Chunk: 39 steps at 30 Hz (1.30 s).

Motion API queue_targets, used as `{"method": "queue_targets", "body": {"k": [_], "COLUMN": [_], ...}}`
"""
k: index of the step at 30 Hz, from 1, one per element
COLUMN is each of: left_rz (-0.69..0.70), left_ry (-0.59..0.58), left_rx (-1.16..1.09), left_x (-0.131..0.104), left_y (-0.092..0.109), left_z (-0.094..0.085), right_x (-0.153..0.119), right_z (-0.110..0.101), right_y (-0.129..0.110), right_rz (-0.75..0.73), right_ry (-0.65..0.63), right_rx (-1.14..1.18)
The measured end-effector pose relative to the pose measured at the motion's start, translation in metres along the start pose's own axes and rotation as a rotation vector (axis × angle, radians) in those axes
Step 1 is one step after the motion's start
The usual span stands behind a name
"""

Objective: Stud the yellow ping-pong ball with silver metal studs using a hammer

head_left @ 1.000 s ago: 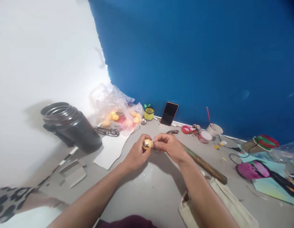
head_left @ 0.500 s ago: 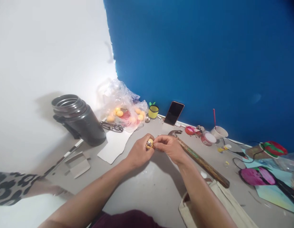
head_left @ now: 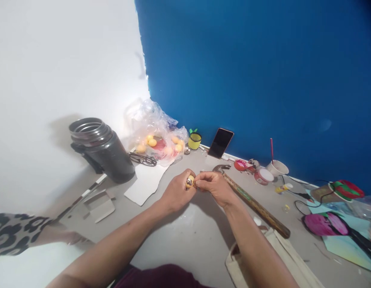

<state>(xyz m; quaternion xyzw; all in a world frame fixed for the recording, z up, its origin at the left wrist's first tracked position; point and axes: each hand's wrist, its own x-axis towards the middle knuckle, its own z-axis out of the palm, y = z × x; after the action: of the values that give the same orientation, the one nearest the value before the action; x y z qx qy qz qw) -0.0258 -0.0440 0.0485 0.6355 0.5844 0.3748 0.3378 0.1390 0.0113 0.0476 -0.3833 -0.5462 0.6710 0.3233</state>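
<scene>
My left hand [head_left: 177,193] is closed round a small yellow ball [head_left: 190,185] that carries a shiny silver piece on its upper side. Close against it, my right hand [head_left: 215,187] pinches thumb and fingertips together at the ball's right edge. Whatever lies between those fingertips is too small to make out. Just right of my right hand, a claw hammer [head_left: 257,210] with a worn wooden handle lies on the grey table [head_left: 185,244]. A torn white sheet [head_left: 147,182] is to the left of my left hand.
Left stands an open dark flask [head_left: 105,152], with glasses [head_left: 143,159] beside it. Behind are a clear plastic bag [head_left: 155,124] with yellow balls, a yellow pot [head_left: 194,141] and a leaning phone [head_left: 220,143]. Cups and a cloth [head_left: 281,256] are right. Another person's sleeve [head_left: 17,234] shows left.
The view has shifted slightly, so things on the left appear a little further right. Both hands keep nearly the same pose at the yellow ball.
</scene>
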Motion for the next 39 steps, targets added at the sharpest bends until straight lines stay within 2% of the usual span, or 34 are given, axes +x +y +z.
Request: {"method": "queue_targets", "body": {"k": [22, 26, 32, 36, 39], "left_rz": [-0.003, 0.006, 0.029, 0.024, -0.043], "left_ry": [0.027, 0.065, 0.144, 0.107, 0.060], "left_rx": [0.078, 0.116, 0.066, -0.097, -0.236], "left_x": [-0.001, -0.003, -0.004, -0.001, 0.001], "left_y": [-0.002, -0.004, -0.007, -0.004, -0.001], "left_z": [0.003, 0.004, 0.011, 0.009, 0.005], "right_x": [-0.003, -0.005, -0.007, -0.009, -0.012], "right_z": [0.009, 0.015, 0.020, 0.010, -0.018], "right_y": [-0.005, -0.006, -0.007, -0.019, -0.031], "right_rz": [-0.027, -0.053, -0.046, -0.056, -0.102], "right_ry": [0.036, 0.082, 0.070, 0.053, 0.197], "right_rx": [-0.073, -0.101, -0.116, -0.246, -0.595]}}
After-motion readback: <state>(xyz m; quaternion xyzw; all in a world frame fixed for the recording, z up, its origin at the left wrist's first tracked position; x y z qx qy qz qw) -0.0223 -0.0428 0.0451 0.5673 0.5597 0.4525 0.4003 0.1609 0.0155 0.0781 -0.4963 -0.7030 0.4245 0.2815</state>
